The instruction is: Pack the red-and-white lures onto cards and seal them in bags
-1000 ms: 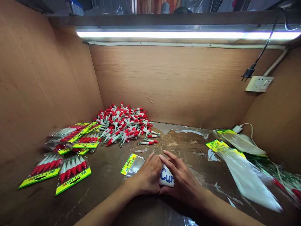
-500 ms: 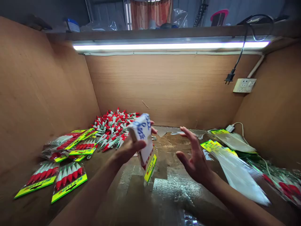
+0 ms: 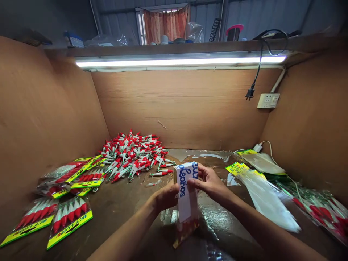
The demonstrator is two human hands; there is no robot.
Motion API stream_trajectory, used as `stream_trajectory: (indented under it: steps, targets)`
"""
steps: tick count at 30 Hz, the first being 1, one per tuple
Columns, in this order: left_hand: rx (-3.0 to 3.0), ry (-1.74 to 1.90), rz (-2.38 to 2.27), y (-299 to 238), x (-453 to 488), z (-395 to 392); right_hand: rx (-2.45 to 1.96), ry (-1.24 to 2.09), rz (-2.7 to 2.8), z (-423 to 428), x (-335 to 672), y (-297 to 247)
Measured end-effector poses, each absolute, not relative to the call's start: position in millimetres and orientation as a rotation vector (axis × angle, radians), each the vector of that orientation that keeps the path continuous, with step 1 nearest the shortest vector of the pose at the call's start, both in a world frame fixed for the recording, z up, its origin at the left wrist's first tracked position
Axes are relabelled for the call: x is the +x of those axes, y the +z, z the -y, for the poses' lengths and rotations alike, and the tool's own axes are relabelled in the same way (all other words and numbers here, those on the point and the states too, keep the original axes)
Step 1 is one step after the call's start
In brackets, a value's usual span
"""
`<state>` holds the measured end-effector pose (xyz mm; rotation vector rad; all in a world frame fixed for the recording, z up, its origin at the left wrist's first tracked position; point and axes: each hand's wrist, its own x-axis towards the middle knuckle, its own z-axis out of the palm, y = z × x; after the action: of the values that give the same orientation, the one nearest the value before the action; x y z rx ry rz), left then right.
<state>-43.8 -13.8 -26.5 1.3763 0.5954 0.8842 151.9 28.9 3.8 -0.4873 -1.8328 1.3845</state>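
Observation:
Both my hands hold a white box-like block with blue lettering (image 3: 188, 208), upright in front of me. My left hand (image 3: 166, 195) is closed on its left edge, thumb at the side. My right hand (image 3: 211, 182) wraps round it from the right, its thumb pressed on the lettered face and its other fingers partly hidden behind. A dim reddish part with a yellowish edge (image 3: 187, 232) shows at the block's lower end; its details are too dark to make out. Beyond my left hand lies a heap of red-and-white fishing lures (image 3: 133, 156) with green-looking hooks.
Filled lure packets (image 3: 72, 214) with yellow header cards lie at the left. To the right are clear plastic bags (image 3: 268, 195) with yellow headers and more bagged lures (image 3: 323, 214). A black plug (image 3: 249, 93) hangs near a wall socket (image 3: 268, 100); wooden panels enclose the table.
My right hand has come in from the right and closed on the block. The block has turned upright to show its lettered face, and the yellow BCT LURE header below it no longer reads.

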Motion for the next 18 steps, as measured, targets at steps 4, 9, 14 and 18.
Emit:
stream_trajectory:
  steps: [4, 9, 14, 18]
  targets:
    - [1.121, 0.918, -0.402, -44.5, -37.0, 13.6, -0.521, 1.471, 1.508, -42.7, 149.6, -3.7]
    - [1.002, 0.915, -0.432, -60.8, -42.4, 15.5, -0.49, 1.411, 1.106, -75.9, 157.2, -9.0]
    - [0.894, 0.991, -0.457, -63.1, -51.2, 16.4, -0.866, 1.107, 1.323, -126.5, 190.5, -28.3]
    - [0.719, 1.081, -0.378, -63.0, -52.0, 15.7, -1.123, 0.566, 1.671, -131.1, 198.3, -41.9]
